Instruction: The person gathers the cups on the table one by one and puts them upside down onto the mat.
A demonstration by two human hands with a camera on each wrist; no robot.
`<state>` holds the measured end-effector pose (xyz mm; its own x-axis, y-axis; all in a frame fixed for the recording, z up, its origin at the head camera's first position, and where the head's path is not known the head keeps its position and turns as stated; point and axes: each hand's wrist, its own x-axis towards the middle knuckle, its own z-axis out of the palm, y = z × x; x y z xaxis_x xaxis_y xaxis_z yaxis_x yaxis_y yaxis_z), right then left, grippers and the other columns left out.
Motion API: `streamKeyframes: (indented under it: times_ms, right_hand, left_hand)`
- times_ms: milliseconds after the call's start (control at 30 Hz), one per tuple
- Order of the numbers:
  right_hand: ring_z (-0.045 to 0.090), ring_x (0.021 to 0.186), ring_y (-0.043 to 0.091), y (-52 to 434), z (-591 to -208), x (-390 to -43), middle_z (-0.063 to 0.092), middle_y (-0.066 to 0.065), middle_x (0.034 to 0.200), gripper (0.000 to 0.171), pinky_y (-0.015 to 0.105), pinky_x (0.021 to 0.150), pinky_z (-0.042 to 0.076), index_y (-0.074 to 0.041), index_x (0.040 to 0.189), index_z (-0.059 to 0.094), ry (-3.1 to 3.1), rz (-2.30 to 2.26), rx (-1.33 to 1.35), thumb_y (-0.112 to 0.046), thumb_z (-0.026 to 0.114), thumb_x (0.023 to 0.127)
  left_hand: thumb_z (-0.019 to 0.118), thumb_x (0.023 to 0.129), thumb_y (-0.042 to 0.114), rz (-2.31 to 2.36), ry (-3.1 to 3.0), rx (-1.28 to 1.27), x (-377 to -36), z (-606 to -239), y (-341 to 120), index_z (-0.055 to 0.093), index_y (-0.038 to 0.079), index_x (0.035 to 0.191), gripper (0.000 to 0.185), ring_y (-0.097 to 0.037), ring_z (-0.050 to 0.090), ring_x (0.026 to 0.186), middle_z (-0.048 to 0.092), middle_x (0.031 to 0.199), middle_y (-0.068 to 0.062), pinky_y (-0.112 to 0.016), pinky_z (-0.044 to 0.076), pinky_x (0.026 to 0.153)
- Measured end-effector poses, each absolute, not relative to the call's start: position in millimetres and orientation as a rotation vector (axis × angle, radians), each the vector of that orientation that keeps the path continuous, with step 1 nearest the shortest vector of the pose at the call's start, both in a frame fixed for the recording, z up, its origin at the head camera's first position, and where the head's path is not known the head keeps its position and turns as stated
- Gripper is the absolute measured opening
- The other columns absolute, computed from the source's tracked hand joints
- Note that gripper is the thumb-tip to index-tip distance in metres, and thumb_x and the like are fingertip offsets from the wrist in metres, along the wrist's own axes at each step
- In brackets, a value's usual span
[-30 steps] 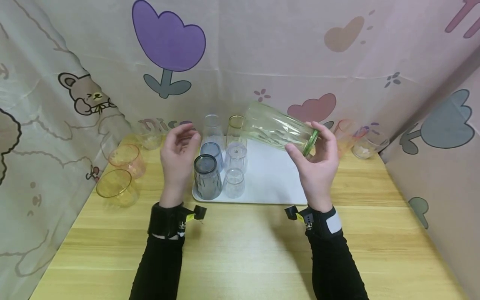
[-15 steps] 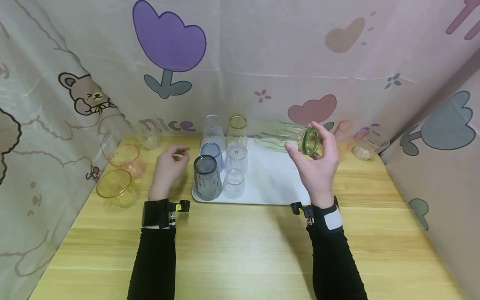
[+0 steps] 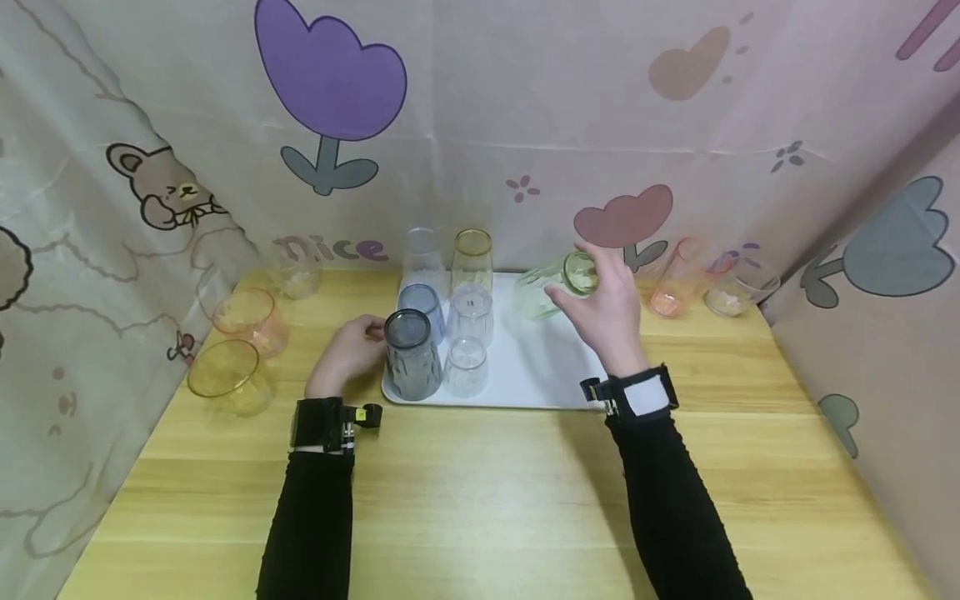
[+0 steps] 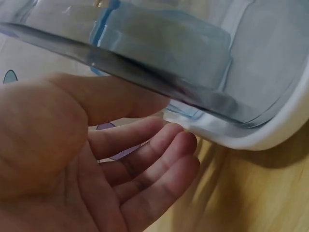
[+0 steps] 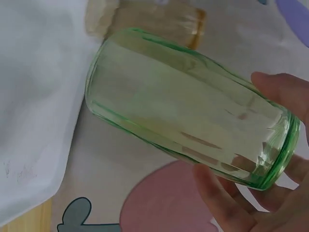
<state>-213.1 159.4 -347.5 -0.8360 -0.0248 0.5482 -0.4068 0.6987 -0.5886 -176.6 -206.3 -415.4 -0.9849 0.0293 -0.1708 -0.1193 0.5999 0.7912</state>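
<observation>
My right hand point(image 3: 603, 312) grips a pale green glass point(image 3: 542, 293) by its thick green end. The glass tilts over the back right part of the white tray point(image 3: 528, 379), its wider end toward the tray. In the right wrist view, thumb and fingers lie on opposite sides of that green glass point(image 5: 188, 111). Beside the tray's left edge is my left hand point(image 3: 351, 350), next to an upside-down grey glass point(image 3: 415, 358). In the left wrist view, its fingers point(image 4: 159, 179) are loosely bent and hold nothing; whether the thumb touches the grey glass is unclear.
On the tray's left half stand a blue glass point(image 3: 423, 307), clear glasses point(image 3: 467, 377) and a yellow-rimmed glass point(image 3: 472, 258). Yellow point(image 3: 231, 385) and pink point(image 3: 257, 323) glasses stand at the table's left. An orange-pink glass point(image 3: 671, 287) and a clear glass point(image 3: 741, 290) stand right. A printed curtain point(image 3: 480, 100) hangs behind.
My right hand has turned the green glass and moved it left and down over the tray. The left hand has dropped from above the tray's left side to beside the grey glass.
</observation>
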Motion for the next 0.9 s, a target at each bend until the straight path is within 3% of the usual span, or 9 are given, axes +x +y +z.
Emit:
streamKeyframes:
  times_ms: [400, 900]
  right_hand:
    - [0.054, 0.126, 0.043, 142.0, -350.2, -259.9, 0.056, 0.022, 0.139, 0.071, 0.058, 0.098, 0.05, -0.008, 0.145, 0.057, -2.671, 0.774, 0.413, -0.026, 0.087, 0.083]
    - [0.049, 0.136, 0.041, 116.7, -357.1, -290.0, 0.049, 0.02, 0.149, 0.074, 0.055, 0.106, 0.049, -0.007, 0.152, 0.051, -2.776, 0.732, 0.487, -0.017, 0.083, 0.086]
  left_hand:
    - [0.06, 0.088, -0.002, 1.292, 2.693, -0.08, -180.4, -423.2, -204.0, 0.059, -0.008, 0.135, 0.048, -0.038, 0.062, 0.112, 0.067, 0.119, -0.024, -0.051, 0.051, 0.102]
    - [0.065, 0.09, 0.0, 1.291, 2.701, -0.085, -181.2, -425.0, -203.9, 0.059, -0.008, 0.136, 0.047, -0.038, 0.063, 0.113, 0.068, 0.119, -0.023, -0.05, 0.049, 0.105]
